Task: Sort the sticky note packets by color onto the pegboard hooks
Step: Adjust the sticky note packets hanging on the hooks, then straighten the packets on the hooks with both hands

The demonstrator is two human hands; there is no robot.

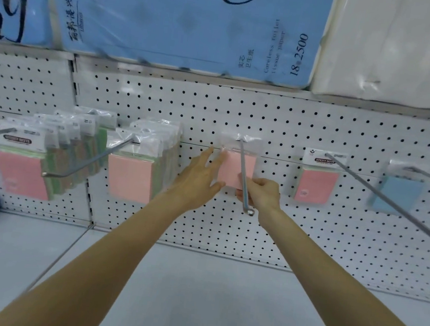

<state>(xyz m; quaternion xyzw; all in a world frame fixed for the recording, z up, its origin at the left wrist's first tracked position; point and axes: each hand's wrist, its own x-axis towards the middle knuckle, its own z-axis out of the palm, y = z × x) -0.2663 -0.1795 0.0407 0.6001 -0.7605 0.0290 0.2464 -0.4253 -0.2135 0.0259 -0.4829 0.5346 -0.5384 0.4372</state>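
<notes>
pink packet (235,169) is the one i'm working, and it hangs on the middle hook (244,178), threaded through the clear header, sitting right back against the pegboard (293,118). its long axis runs top to bottom, header up, pink pad below. the hook's rod comes straight out toward me and ends in a small loop below the packet's lower edge, so the packet can only travel along that rod.

my right hand (261,194) is at the packet's lower right corner, fingers curled and pinched on that corner, with the rod crossing just in front of the knuckles. my left hand (199,177) comes in from the left side, fingers spread apart and straight, tips touching or nearly touching the packet's left edge, thumb below near the lower left corner. it holds nothing that i can see. so the packet lies between both hands, right hand the one with the grip.

out to the left, two crowded hooks carry mixed packets (134,165), pink faces in front with green edges behind. to the right another pink-fronted packet (315,181) hangs alone, and past it a blue packet (396,195) near the board's right edge.

my read: this one is being seated at the back of the rod, and the next move is letting go cleanly without dragging it forward.
</notes>
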